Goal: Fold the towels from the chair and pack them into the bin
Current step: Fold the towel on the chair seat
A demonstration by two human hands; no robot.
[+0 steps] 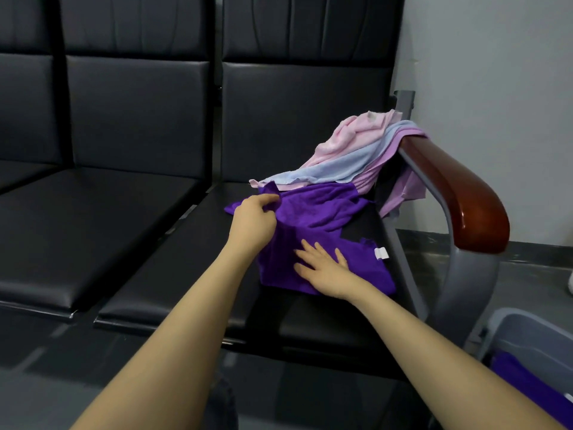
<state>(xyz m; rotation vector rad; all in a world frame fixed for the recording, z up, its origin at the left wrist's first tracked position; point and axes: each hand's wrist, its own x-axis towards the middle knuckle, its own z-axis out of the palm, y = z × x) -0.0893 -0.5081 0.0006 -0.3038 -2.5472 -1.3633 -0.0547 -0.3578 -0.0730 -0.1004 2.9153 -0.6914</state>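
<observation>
The purple towel point(313, 218) is spread on the chair seat point(325, 318), running away from the person. Its far corner is pinched by the left hand point(252, 220); the right hand point(325, 266) is pressed flat on the near part.

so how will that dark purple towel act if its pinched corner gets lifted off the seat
The dark purple towel looks floppy: it lies creased and wrinkled. Lifted by the corner the left hand pinches, it would probably hang and drape. It likely weighs little.
</observation>
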